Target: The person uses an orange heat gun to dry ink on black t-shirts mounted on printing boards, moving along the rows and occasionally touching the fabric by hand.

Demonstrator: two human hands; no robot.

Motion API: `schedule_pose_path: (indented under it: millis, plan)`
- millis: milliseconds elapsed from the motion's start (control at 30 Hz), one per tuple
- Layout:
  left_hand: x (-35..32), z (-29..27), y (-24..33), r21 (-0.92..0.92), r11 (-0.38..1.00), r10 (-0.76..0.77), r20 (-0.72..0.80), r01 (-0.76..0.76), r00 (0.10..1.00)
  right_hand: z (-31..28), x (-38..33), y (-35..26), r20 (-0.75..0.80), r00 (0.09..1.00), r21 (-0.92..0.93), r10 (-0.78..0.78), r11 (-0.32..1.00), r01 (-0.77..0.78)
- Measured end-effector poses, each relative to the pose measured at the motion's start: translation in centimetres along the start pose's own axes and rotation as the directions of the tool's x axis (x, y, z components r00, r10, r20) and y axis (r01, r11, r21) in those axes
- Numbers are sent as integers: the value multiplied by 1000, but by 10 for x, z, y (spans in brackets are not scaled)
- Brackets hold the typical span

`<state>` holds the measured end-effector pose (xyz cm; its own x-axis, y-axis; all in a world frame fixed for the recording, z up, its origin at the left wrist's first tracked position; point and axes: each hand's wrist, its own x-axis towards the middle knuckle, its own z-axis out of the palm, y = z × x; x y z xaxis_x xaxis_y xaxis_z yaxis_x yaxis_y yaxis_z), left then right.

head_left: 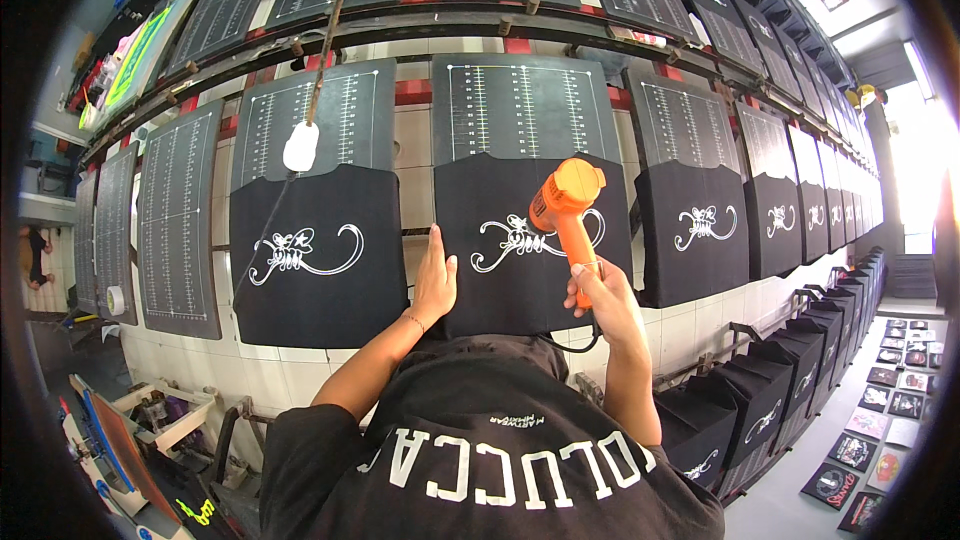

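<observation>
My right hand (610,302) is wrapped round the handle of an orange heat gun (568,192). The gun's barrel hangs over the white line print (512,246) on a black T-shirt (495,305) and hides part of it. A dark cord (578,347) trails below the handle. Fingers stretched and together, my left hand (436,278) is at the left edge of the same shirt, holding nothing. The shirt lies on a dark printing board (490,105) with white ruled scales, whose upper part stays bare.
Printed black shirts lie on boards at left (318,310) and right (690,275), the row running far right. A white lump (300,147) hangs on a cord over the left board. Behind runs a metal rail (420,25); more shirt-covered boards (770,405) stand lower right.
</observation>
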<state>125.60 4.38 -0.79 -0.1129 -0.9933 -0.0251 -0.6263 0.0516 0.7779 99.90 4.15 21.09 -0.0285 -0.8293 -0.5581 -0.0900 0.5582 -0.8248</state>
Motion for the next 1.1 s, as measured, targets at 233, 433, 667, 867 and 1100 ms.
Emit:
schedule_pose_path:
  millis: [233,433,667,867,1100]
  plan:
    - [58,-5,-12,-6,1000,26,-49,-27,998,20,1,-6,-20,999,-114,-28,993,26]
    - [92,-7,-12,-21,1000,-25,-73,24,997,32,6,-9,0,999,-52,-35,998,35]
    - [36,-6,-3,-71,997,-6,-40,3,999,38,11,-10,28,999,-56,-21,998,22]
    - [-10,-3,-3,-61,997,-36,47,39,998,31,0,-3,-39,999,-100,0,995,-4]
    - [12,-4,-8,-66,998,23,12,-22,1000,22,-13,3,-49,999,-25,9,1000,-10]
